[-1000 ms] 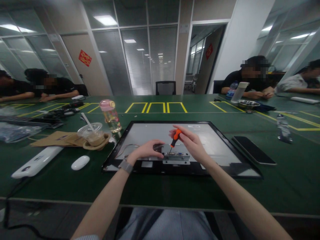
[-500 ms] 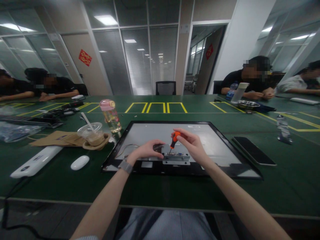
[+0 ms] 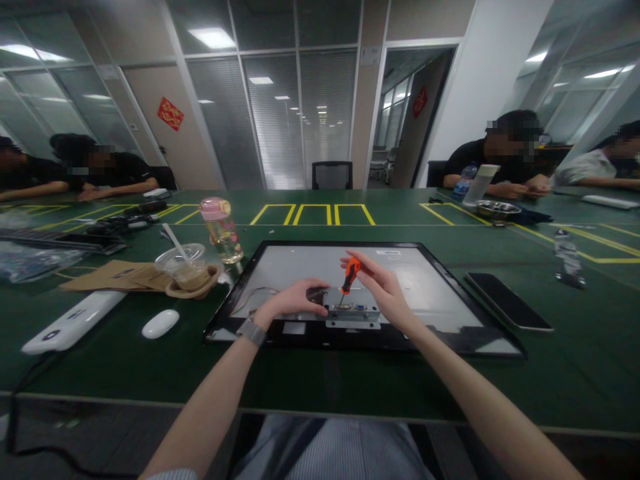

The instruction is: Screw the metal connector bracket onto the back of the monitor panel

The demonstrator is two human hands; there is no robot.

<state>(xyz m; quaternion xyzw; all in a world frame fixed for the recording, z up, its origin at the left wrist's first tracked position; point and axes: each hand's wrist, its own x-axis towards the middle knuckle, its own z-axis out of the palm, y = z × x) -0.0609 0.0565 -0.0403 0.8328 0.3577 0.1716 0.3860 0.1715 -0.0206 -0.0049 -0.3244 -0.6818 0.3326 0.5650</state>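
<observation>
In the head view, my right hand (image 3: 383, 283) grips an orange and black screwdriver (image 3: 351, 272) by its handle. The shaft slants down to a metal bracket (image 3: 354, 318) with several ports along it; whether the tip sits in a screw is too small to tell. My left hand (image 3: 297, 298) is closed on the bracket's left end, thumb in front and fingers behind, beside a dark part. Under both hands a display panel (image 3: 280, 261) with a black frame lies flat, its pale grey back up. Thin wires run over the panel left of my left hand.
On the left are a white mouse (image 3: 161, 324), a white power strip (image 3: 75, 325), a plastic cup (image 3: 186, 265) on brown paper and a pink-lidded bottle (image 3: 221, 230). A black phone (image 3: 507, 301) lies right of the panel. Several people sit across the green table (image 3: 320, 380).
My right hand and the screwdriver have risen slightly, and the shaft's lower end now sits higher against the bracket. My left hand stays on the bracket.
</observation>
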